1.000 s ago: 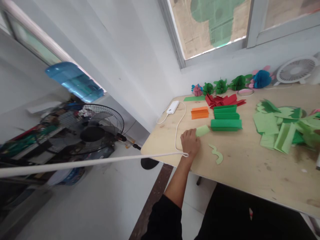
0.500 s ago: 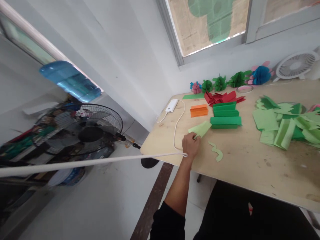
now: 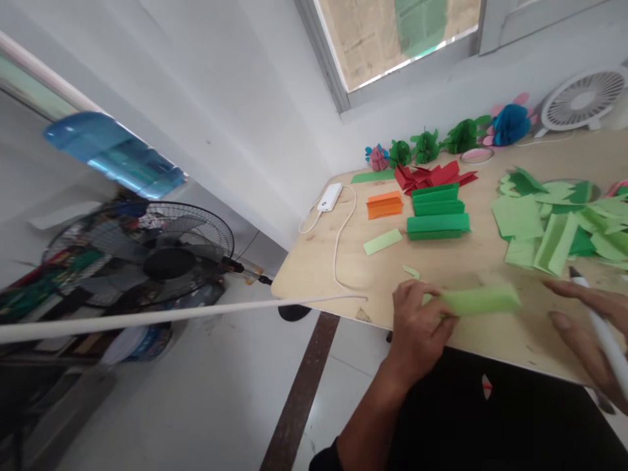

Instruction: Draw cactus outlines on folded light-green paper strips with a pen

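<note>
My left hand point(image 3: 419, 320) is closed on a light green strip of folded paper point(image 3: 483, 299), which is blurred and held above the front of the table. At the right edge, my right hand point(image 3: 589, 327) holds a white pen point(image 3: 606, 337) with a dark tip pointing up and left. A second light green paper strip point(image 3: 383, 242) lies flat on the table, left of the folded green paper point(image 3: 438, 226). Just beyond my left hand, the end of a small curved light green cutout point(image 3: 411, 271) shows; the rest is hidden.
Orange folded paper point(image 3: 384, 205), red folded paper point(image 3: 434, 176) and a pile of green scraps point(image 3: 520, 216) lie on the table point(image 3: 314, 261). Paper animals point(image 3: 426, 146) and a small white fan point(image 3: 583, 101) line the wall. A white power bank point(image 3: 331, 196) trails a cable.
My left hand has moved right and nearer with a light green strip, leaving another strip on the table. My right hand with the pen has come into view.
</note>
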Tool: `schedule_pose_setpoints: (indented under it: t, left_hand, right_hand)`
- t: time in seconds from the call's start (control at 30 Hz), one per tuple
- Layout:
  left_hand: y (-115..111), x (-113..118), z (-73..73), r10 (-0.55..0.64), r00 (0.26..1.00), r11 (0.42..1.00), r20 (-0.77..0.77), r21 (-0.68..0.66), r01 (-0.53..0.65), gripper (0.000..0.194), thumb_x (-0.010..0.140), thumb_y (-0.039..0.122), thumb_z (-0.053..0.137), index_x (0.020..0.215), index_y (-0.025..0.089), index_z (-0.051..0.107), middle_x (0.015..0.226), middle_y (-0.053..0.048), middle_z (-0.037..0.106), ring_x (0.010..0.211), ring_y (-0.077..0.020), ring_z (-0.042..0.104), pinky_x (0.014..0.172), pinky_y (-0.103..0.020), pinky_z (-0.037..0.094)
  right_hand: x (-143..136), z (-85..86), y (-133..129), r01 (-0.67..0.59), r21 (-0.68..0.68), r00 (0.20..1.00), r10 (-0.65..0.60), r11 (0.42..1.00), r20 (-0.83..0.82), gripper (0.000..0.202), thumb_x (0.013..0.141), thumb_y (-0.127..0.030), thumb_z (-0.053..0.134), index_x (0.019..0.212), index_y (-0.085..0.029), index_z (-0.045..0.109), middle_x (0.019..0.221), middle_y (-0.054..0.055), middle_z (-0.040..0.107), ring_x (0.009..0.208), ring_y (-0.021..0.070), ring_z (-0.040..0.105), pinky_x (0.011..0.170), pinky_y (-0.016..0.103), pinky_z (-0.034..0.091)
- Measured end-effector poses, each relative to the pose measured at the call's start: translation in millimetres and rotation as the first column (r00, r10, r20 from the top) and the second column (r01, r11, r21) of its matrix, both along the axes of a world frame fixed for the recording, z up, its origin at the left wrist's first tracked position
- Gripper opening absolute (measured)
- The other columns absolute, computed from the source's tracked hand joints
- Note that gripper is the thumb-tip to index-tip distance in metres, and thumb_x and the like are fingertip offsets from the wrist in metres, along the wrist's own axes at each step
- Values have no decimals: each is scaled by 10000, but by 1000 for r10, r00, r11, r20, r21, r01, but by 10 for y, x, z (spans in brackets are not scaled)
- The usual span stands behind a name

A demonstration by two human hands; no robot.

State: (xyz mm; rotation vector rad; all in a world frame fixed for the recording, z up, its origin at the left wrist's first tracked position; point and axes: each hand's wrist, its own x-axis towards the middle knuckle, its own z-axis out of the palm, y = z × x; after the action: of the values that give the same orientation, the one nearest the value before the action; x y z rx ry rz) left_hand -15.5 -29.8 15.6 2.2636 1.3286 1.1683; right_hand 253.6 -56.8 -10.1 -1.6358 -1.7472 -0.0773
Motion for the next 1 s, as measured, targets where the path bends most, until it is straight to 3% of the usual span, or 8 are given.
schedule_pose_setpoints:
  t: [0.13, 0.3, 0.37, 0.5, 0.67, 0.73, 0.83, 1.0]
  left_hand:
    - [1, -2, 37, -214, 975, 977, -57, -1, 214, 105, 969, 261, 709, 881, 209, 734, 1226, -78, 722, 1276, -253, 582, 1135, -417, 480]
    - [17, -8, 6, -230, 973, 972, -22, -54, 229, 93, 981, 259, 685, 927, 195, 727, 1307, -96, 714, 1317, -256, 595, 1160, -441, 474]
    - [-6, 14, 4, -232, 972, 967, 23, -105, 233, 61, 973, 242, 690, 945, 197, 719, 1326, -99, 710, 1291, -246, 630, 1139, -430, 491]
    - [-64, 89, 41, -152, 971, 927, 186, -314, 205, 71, 923, 158, 702, 886, 219, 695, 1195, -69, 744, 1154, -222, 700, 1039, -374, 545]
    - [-93, 165, 80, 84, 910, 844, 405, -515, 151, 117, 850, 125, 703, 790, 210, 650, 817, 3, 685, 785, -159, 651, 756, -264, 527]
    - [-85, 179, 89, 106, 900, 822, 424, -546, 160, 115, 836, 133, 706, 773, 205, 643, 782, 14, 663, 763, -149, 625, 744, -256, 505]
    - [-58, 199, 98, 122, 890, 789, 440, -586, 182, 92, 827, 138, 687, 788, 204, 635, 763, 25, 644, 742, -137, 599, 737, -247, 494]
    - [-20, 254, 33, 213, 791, 745, 574, -620, 249, 192, 813, 164, 686, 978, 207, 599, 837, 22, 656, 762, -123, 611, 742, -234, 492]
  right_hand:
    - [-157, 49, -14, -143, -24, 989, 143, 989, -34, 511, 930, -647, 509, 1327, -350, 635, 1223, 65, 768, 1021, 283, 759, 830, 415, 605]
    - [-213, 81, -57, -212, -78, 974, 205, 974, -94, 446, 939, -651, 504, 1222, -354, 679, 1022, 13, 816, 803, 234, 782, 658, 329, 613]
    - [-277, 102, -77, -227, -49, 968, 220, 973, -117, 432, 933, -664, 516, 1159, -344, 699, 985, 9, 812, 760, 223, 775, 667, 325, 621]
    - [-423, 140, -92, -206, 20, 951, 205, 978, -230, 359, 951, -615, 527, 1015, -321, 723, 938, -2, 807, 764, 204, 777, 735, 325, 636]
    - [-498, 199, -68, -173, -131, 948, 129, 976, -290, 370, 895, -654, 587, 913, -312, 726, 779, -15, 776, 633, 179, 735, 568, 284, 569]
    - [-530, 227, -59, -198, -115, 948, 160, 973, -276, 375, 901, -659, 584, 935, -311, 721, 788, -12, 778, 612, 165, 721, 514, 271, 517]
    - [-601, 244, -55, -206, -30, 949, 192, 978, -249, 376, 924, -639, 564, 961, -295, 711, 837, 4, 788, 658, 167, 732, 578, 279, 533]
    - [-656, 172, -59, -107, -106, 953, 72, 989, -295, 343, 911, -593, 574, 968, -281, 704, 795, -5, 767, 620, 160, 710, 549, 279, 501]
